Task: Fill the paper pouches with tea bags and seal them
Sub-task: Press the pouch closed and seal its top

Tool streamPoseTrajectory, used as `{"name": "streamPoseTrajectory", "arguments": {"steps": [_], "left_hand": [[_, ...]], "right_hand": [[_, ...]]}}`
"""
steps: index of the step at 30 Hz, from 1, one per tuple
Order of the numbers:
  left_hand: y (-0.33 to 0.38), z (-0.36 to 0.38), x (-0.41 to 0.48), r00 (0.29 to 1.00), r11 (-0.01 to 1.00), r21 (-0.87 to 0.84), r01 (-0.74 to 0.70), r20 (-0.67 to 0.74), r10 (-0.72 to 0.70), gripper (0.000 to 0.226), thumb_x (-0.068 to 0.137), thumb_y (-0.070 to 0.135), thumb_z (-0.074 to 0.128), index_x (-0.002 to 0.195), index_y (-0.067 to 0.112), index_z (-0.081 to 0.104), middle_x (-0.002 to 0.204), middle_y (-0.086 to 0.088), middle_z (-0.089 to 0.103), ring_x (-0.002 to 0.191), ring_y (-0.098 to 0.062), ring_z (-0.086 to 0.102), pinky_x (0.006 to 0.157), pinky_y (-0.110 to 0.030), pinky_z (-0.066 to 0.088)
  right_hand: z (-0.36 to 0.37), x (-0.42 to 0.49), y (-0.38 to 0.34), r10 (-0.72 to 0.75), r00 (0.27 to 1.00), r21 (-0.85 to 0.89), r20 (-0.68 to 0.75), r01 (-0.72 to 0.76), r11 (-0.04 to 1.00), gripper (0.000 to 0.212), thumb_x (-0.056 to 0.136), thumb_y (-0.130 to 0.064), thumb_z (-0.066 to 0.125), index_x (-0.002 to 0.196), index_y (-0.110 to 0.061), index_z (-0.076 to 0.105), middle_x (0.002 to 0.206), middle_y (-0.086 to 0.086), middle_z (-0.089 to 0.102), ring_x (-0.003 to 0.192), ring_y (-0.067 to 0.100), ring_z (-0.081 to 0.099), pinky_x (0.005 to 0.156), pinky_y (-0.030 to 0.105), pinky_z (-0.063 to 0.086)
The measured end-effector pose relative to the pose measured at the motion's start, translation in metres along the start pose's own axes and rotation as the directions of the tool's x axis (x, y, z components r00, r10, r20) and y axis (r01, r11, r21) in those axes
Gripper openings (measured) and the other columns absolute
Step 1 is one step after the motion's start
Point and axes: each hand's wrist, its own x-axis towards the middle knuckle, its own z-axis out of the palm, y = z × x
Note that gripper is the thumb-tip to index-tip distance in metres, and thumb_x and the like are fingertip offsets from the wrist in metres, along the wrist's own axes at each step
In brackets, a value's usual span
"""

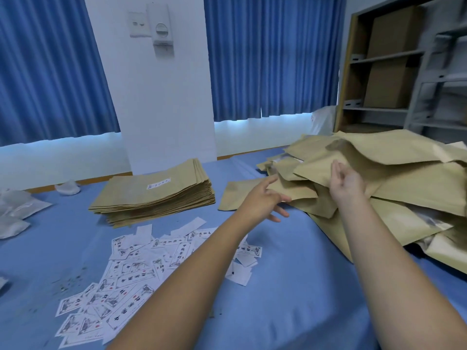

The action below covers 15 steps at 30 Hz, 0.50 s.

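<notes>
The only writing is on the white printed slips (131, 274) scattered on the blue table cloth (290, 286) and on one small white label (158, 184) atop the stack of flat pouches (154, 195). It is black characters with red seal marks, too blurred to read. That neat stack of tan kraft paper lies left of centre, its long axis running from near-left to far-right. At the right edge of the table, a loose heap of pouches (394, 188) of the same tan paper, wrinkled and overlapping, points every way. A single flat pouch (236, 195) lies beside the heap, lengthwise left to right. The left hand (265, 200) hovers over this pouch, fingers spread and holding nothing. The right hand (347, 184) is raised against a pouch on the heap, palm toward the camera and fingers loosely bent; whether it pinches the paper cannot be told.
</notes>
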Motion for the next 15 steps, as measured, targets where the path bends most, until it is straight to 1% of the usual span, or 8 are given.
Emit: {"name": "streamPoseTrajectory", "arguments": {"steps": [2,4,6,8,9,11,13,15], "left_hand": [[-0.009,-0.006,0.002,1.000,1.000,0.019,-0.002,0.004,0.002,0.054,0.095,0.003,0.041,0.145,0.020,0.029,0.101,0.000,0.068,0.065,-0.016,0.067,0.056,-0.029,0.054],[-0.017,-0.012,0.003,1.000,0.999,0.040,-0.013,-0.022,0.014,0.051,0.094,0.002,0.040,0.142,0.019,0.034,0.098,0.001,0.067,0.062,-0.012,0.065,0.052,-0.024,0.053],[-0.024,-0.022,0.004,0.990,0.993,0.116,-0.032,-0.130,0.047,0.046,0.091,0.000,0.040,0.135,0.015,0.043,0.096,0.001,0.066,0.063,-0.008,0.062,0.053,-0.022,0.050],[-0.035,-0.041,0.006,0.944,0.947,0.318,-0.043,-0.298,0.143,0.042,0.088,0.001,0.044,0.128,0.013,0.053,0.104,-0.003,0.066,0.075,-0.011,0.059,0.065,-0.023,0.048],[-0.042,-0.057,0.007,0.907,0.875,0.483,-0.017,-0.361,0.216,0.041,0.087,0.003,0.047,0.126,0.014,0.055,0.110,-0.005,0.063,0.087,-0.015,0.057,0.075,-0.025,0.046],[-0.059,-0.098,0.005,0.845,0.595,0.790,0.148,-0.414,0.340,0.041,0.086,0.008,0.050,0.126,0.014,0.054,0.120,-0.007,0.056,0.110,-0.023,0.048,0.090,-0.031,0.040],[-0.076,-0.145,0.001,0.830,0.294,0.895,0.337,-0.429,0.355,0.042,0.088,0.010,0.046,0.130,0.012,0.047,0.133,-0.008,0.047,0.123,-0.026,0.040,0.097,-0.033,0.035],[-0.091,-0.191,-0.005,0.848,0.130,0.885,0.448,-0.466,0.251,0.049,0.093,0.013,0.044,0.141,0.009,0.033,0.151,-0.010,0.029,0.140,-0.026,0.023,0.109,-0.038,0.028]], "right_hand": [[0.000,-0.007,0.014,0.047,0.998,-0.001,0.028,-0.047,0.999,0.043,0.096,0.011,0.041,0.138,0.010,0.035,0.142,0.023,0.043,0.126,0.031,0.050,0.104,0.027,0.041],[0.000,-0.015,0.035,0.116,0.991,-0.078,0.074,-0.110,0.991,0.043,0.096,0.013,0.036,0.139,0.011,0.034,0.141,0.025,0.043,0.127,0.033,0.048,0.105,0.028,0.040],[0.007,-0.030,0.063,0.177,0.977,-0.191,0.123,-0.151,0.970,0.042,0.095,0.016,0.032,0.138,0.013,0.033,0.141,0.026,0.042,0.128,0.035,0.047,0.108,0.031,0.038],[0.016,-0.047,0.097,0.265,0.956,-0.293,0.125,-0.220,0.930,0.041,0.095,0.016,0.032,0.136,0.015,0.033,0.140,0.028,0.041,0.128,0.038,0.046,0.110,0.034,0.036],[0.020,-0.059,0.116,0.314,0.941,-0.346,0.126,-0.255,0.903,0.040,0.095,0.015,0.033,0.135,0.016,0.034,0.139,0.030,0.042,0.128,0.039,0.047,0.109,0.036,0.036],[0.023,-0.077,0.155,0.399,0.908,-0.425,0.130,-0.313,0.849,0.037,0.096,0.012,0.033,0.133,0.018,0.035,0.138,0.031,0.043,0.126,0.040,0.048,0.108,0.038,0.038],[0.026,-0.096,0.194,0.476,0.871,-0.513,0.119,-0.357,0.781,0.036,0.097,0.009,0.034,0.132,0.017,0.037,0.136,0.031,0.046,0.123,0.040,0.050,0.103,0.039,0.042],[0.027,-0.110,0.230,0.543,0.832,-0.558,0.114,-0.399,0.728,0.036,0.098,0.007,0.035,0.133,0.017,0.036,0.135,0.030,0.047,0.123,0.040,0.050,0.103,0.039,0.042]]}}
